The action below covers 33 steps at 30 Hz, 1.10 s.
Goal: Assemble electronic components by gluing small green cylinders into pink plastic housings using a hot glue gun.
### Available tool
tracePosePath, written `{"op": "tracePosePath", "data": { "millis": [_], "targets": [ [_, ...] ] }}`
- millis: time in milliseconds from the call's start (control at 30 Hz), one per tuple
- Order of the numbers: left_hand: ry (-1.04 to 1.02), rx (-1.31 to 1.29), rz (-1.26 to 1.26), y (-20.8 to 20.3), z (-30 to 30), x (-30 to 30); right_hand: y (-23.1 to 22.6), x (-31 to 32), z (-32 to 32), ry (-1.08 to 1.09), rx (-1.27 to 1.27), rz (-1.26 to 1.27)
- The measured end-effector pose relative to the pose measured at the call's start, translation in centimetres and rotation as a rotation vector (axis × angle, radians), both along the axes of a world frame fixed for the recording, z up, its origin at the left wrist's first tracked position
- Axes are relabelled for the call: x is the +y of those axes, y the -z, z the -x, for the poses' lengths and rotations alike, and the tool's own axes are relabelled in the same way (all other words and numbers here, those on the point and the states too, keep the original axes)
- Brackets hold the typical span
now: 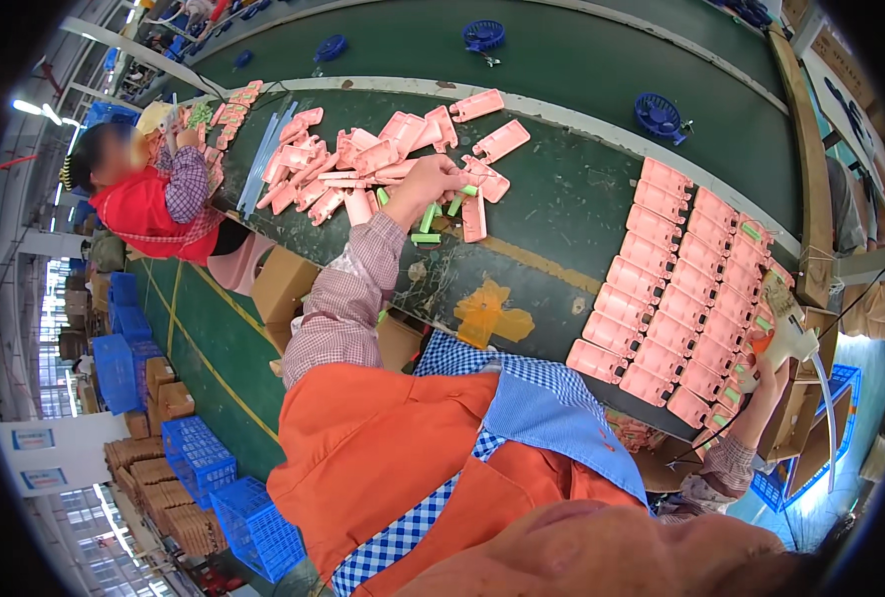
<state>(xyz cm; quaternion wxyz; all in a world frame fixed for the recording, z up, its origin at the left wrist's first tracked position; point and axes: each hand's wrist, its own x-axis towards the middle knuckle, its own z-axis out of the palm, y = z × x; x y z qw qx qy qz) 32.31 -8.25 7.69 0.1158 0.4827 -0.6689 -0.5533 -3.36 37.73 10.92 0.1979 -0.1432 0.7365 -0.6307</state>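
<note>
My left hand (pixel 431 189) reaches over the heap of pink plastic shells (pixel 358 154), its thumb and fingers pinched on a small green cylinder (pixel 469 189). A single pink shell (pixel 473 219) lies just under those fingertips, and several loose green cylinders (pixel 426 238) are scattered beside it. At the far right my right hand (pixel 759 386) is closed around a white hot glue gun (pixel 793 341), with a clear glue stick hanging from it. The gun's nose is over the right edge of neat rows of pink shells (pixel 652 259); a few there hold green cylinders.
Translucent blue-white sticks (pixel 266 159) lie left of the heap. An orange-yellow patch (pixel 492 313) marks the table's near edge. Beyond the table runs a green conveyor (pixel 582 60) with blue fans (pixel 659 116). A co-worker in red (pixel 154 204) sits at left; a wooden post (pixel 806 169) stands at right.
</note>
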Motion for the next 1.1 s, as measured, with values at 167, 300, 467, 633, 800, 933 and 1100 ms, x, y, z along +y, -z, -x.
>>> {"op": "tracePosePath", "data": {
  "millis": [167, 300, 467, 633, 800, 933, 1100],
  "targets": [
    [0.005, -0.034, -0.147, 1.7, -0.2, -1.1, 0.7, 0.4, 0.5, -0.002, 0.004, -0.014],
    [0.095, -0.106, 0.070, 1.3, -1.1, -1.7, 0.6, 0.5, 0.2, 0.018, 0.005, -0.027],
    [0.184, -0.454, 0.881, -0.5, -1.6, -0.2, 0.0, 0.0, -0.5, 0.036, 0.000, -0.022],
    [0.257, -0.383, 1.212, -1.1, -2.0, 0.4, -0.3, -0.2, -1.1, 0.057, -0.006, -0.008],
    [0.312, -0.217, 1.249, -2.7, -2.7, 0.4, -1.2, -0.3, -1.9, 0.040, 0.008, -0.006],
    [0.204, -0.007, 1.210, -5.0, -2.6, 1.0, -1.5, -0.5, -2.6, 0.070, 0.032, -0.016],
    [0.022, 0.159, 0.959, -7.5, -3.3, 2.8, -2.9, -0.8, -4.0, 0.028, 0.033, 0.094]
  ]
}}
